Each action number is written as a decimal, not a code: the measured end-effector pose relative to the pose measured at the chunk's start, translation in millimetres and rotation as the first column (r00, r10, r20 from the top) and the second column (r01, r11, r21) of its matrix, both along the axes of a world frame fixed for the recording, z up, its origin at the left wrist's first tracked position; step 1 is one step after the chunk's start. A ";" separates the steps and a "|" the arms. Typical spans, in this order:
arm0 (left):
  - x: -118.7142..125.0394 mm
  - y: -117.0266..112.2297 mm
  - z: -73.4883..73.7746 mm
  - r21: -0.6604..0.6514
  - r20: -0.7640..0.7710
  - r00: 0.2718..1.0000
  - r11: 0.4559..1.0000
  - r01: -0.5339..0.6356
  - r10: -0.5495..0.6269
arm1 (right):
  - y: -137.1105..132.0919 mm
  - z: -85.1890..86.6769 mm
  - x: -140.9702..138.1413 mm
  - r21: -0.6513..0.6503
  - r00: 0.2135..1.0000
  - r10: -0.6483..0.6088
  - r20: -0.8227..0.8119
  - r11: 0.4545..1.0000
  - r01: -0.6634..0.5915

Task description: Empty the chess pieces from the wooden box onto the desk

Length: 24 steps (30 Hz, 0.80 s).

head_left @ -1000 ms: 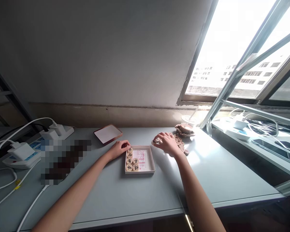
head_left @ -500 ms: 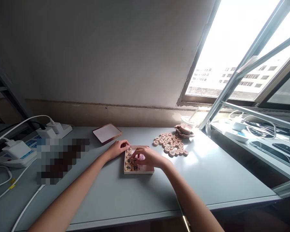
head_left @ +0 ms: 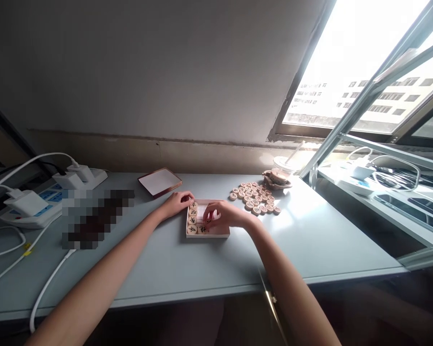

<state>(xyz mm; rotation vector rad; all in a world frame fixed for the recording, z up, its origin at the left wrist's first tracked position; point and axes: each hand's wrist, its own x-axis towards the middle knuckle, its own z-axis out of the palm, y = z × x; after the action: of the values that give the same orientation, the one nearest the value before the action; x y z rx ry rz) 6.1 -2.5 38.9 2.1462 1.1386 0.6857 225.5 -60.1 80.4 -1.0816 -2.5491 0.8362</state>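
A shallow white box (head_left: 220, 234) lies on the grey table (head_left: 187, 269), with several round wooden chess pieces (head_left: 192, 220) stacked along its left side. My left hand (head_left: 175, 204) rests at the box's far left corner, fingers curled on the rim. Over the middle of the box my right hand (head_left: 223, 215) hovers with its fingertips pinched down among the pieces; what it pinches is hidden. A loose cluster of more wooden pieces (head_left: 254, 199) lies on the table to the right of the box.
The box lid (head_left: 160, 182) lies upside down behind my left hand. Power strips with white chargers (head_left: 39, 199) and cables fill the left end. A small dish (head_left: 277, 179) and a plastic cup (head_left: 283, 165) stand by the window frame. A blurred patch (head_left: 95, 216) lies left.
My right hand left the loose pieces on the right and came over the box, fingers lowering among the pieces there. The left hand stayed at the box corner. The view tilted slightly.
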 end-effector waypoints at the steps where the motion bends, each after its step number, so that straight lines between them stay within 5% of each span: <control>1: -0.1 0.1 -0.2 0.003 -0.002 1.000 1.000 0.004 -0.003 | 0.7 -0.7 1.1 -0.012 1.000 -0.011 0.003 1.000 0.011; 5: 0.0 -1.4 1.7 -0.010 -0.003 1.000 1.000 0.005 -0.005 | 0.8 -2.0 3.7 0.004 0.999 -0.027 0.017 1.000 0.027; 10: 0.4 -3.7 4.9 -0.027 0.003 1.000 0.999 0.024 -0.024 | -2.5 -1.4 1.3 0.218 0.995 -0.084 0.044 0.973 0.072; 17: 1.1 -2.3 3.4 -0.014 0.001 1.000 1.000 0.015 -0.015 | -4.2 3.2 0.4 0.313 0.997 -0.074 -0.008 0.947 0.073; 21: 0.5 0.0 1.1 -0.029 0.023 0.999 0.999 0.029 -0.028 | 1.6 8.7 17.1 0.435 0.949 -0.305 -0.085 0.845 0.310; 24: -0.6 3.0 -1.8 -0.056 0.037 0.999 0.998 0.029 -0.027 | 7.6 5.5 33.5 0.505 0.876 -0.480 0.046 0.768 0.394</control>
<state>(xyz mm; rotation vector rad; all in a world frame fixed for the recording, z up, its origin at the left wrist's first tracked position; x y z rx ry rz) 5.5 0.5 37.1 2.0898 1.0939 0.6697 259.0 -52.5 85.9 -1.5254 -2.2754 -0.0270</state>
